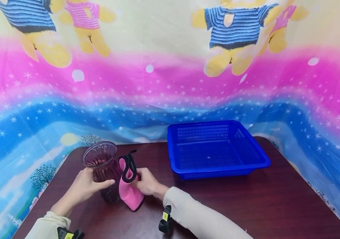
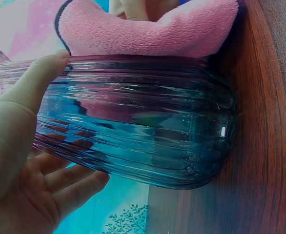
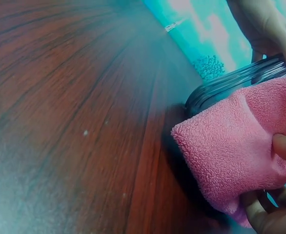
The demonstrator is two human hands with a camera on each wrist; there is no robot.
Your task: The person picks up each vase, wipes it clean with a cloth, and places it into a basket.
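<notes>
My left hand (image 1: 84,185) grips a purple-tinted ribbed glass vase (image 1: 110,194), thumb on the near side and fingers round the far side. The vase stands on the table with its flared rim upward; the left wrist view shows its ribbed body (image 2: 148,122) lengthwise. In my right hand (image 1: 148,182) is a pink fuzzy cloth (image 1: 130,196) with black edging, pinched between thumb and fingers. The cloth (image 3: 231,146) lies along the vase's right side. Some of the right hand's fingers are hidden behind it.
A blue plastic basket (image 1: 214,172) with perforated walls stands at the back right of the dark wooden table (image 1: 277,205). A printed curtain (image 1: 158,83) with bears and snowflakes hangs right behind the table's back edge and along its sides.
</notes>
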